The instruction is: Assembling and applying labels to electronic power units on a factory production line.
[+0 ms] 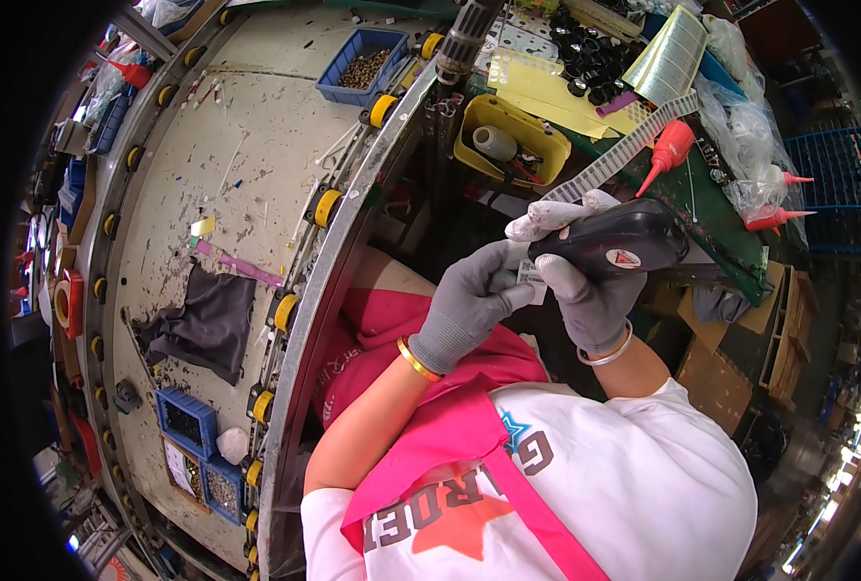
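Note:
My left hand [469,298], in a grey glove, is closed in a pinch at a small white label [534,287] beside the end of a black device. My right hand [590,300], gloved in grey with whitish fingertips, grips that black rounded plastic device [658,232], its fingers over the near end and the thumb below. A triangular red-and-white sticker sits on the device's side. A long strip of labels [624,145] stretches up and right behind my right fingers. To the right of that strip lies a red squeeze bottle [672,145] with a pointed nozzle.
A yellow bin [556,136] with a white bottle stands ahead. On the left, a worn conveyor table [285,126] edged with yellow rollers carries a blue tray [322,79] of small brass parts, a dark cloth [208,324] and blue bins [186,395]. Black round parts [600,63] lie piled at the back.

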Available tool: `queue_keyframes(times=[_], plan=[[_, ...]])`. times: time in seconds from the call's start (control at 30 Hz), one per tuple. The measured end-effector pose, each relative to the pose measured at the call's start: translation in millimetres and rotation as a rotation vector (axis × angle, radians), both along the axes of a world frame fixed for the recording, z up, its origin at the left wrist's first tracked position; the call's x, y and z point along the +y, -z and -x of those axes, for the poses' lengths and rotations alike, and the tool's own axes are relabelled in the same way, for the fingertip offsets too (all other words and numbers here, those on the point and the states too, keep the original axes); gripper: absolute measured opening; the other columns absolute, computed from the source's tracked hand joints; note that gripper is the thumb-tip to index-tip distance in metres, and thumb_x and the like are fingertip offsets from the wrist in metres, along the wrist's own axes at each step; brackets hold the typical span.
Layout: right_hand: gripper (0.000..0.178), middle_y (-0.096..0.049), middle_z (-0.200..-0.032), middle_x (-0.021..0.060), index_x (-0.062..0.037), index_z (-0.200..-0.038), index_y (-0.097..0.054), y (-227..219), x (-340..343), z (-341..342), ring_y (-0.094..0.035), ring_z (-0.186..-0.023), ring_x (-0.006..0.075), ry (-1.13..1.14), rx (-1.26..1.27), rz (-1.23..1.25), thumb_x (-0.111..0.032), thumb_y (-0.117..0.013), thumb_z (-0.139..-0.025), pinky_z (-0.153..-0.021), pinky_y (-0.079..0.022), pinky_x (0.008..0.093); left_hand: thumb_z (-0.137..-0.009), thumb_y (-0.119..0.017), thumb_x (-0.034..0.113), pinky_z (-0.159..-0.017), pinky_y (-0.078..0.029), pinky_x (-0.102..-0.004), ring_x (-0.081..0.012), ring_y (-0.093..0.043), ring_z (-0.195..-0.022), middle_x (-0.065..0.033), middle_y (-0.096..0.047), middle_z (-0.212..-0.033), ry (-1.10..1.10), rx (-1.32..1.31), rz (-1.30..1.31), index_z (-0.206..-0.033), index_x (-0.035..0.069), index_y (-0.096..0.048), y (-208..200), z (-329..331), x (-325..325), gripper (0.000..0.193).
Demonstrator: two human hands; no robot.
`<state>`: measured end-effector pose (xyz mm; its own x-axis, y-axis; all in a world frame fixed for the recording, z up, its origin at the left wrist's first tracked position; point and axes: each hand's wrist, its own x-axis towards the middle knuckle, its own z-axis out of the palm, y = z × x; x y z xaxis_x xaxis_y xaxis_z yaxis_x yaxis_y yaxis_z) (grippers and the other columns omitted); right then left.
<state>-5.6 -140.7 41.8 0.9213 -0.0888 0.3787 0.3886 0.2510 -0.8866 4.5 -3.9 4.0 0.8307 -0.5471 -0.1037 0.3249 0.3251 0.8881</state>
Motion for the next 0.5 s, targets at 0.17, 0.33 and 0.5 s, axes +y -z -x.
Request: queue_keyframes(times=[0.17,0.33,0.5], plan=[[0.066,-0.059,-0.109,0.0216,-0.0052,-0.129,-0.034,1.1,-0.8,0.2,-0.061,-0.096,0.0281,0.003,-0.008,0.073,-0.001,-0.07,-0.074,-0.086,-0.05,0.043,-0.082,-0.065,0.0,-0.075,-0.048,-0.0209,-0.0056,-0.059,-0.085,-0.0031,-0.063,-0.095,-0.004,-0.015,-0.025,-0.116,-0.001,-0.053,-1.5,0.6,0.1,0.036],[0.065,-0.059,-0.11,0.0223,-0.0053,-0.129,-0.034,2.7,-1.3,-0.1,-0.061,-0.096,0.0289,-0.012,-0.038,0.07,0.0,-0.069,-0.074,-0.085,-0.05,0.0435,-0.084,-0.063,0.001,-0.073,-0.046,-0.0189,-0.0029,-0.055,-0.081,-0.001,-0.062,-0.09,-0.011,-0.008,-0.058,-0.11,-0.003,-0.056,0.4,-0.5,3.3,0.027],[0.065,-0.059,-0.109,0.0221,-0.0053,-0.129,-0.034,1.8,-2.9,1.5,-0.061,-0.095,0.0294,-0.036,-0.028,0.084,0.001,-0.068,-0.074,-0.085,-0.05,0.0438,-0.084,-0.063,0.001,-0.07,-0.044,-0.0177,-0.0019,-0.051,-0.076,0.0009,-0.06,-0.087,-0.033,0.046,-0.022,-0.11,-0.003,-0.057,-1.9,-0.5,1.8,0.027]])
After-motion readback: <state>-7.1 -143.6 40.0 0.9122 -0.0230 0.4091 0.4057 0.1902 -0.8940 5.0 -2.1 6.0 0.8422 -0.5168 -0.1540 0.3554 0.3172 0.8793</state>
